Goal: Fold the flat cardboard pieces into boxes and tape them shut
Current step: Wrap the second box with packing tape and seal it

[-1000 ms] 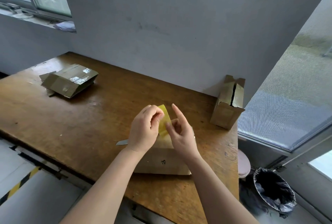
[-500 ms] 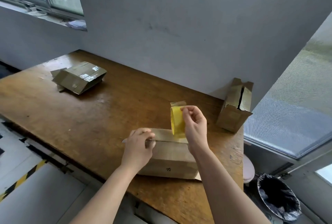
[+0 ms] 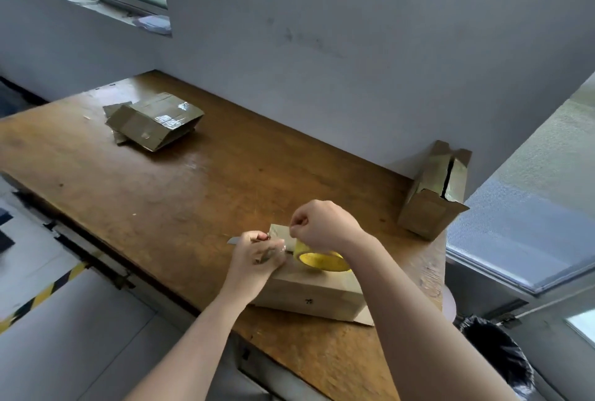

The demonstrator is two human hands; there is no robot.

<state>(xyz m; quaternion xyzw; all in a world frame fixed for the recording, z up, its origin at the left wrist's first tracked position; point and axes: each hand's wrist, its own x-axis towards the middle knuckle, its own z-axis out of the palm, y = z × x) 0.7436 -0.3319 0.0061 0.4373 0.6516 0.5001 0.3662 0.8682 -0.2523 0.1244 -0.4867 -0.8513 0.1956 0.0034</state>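
Here, tape roll [image 3: 323,261] atop box [image 3: 309,296], left hand [image 3: 257,257] pinching tape [image 3: 282,248], right hand [image 3: 323,225] curled, hold unclear.

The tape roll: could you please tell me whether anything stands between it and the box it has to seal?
Nothing visible does. The tape roll lies on top of the box; the right hand is curled just above it, the left hand at the box's left end.
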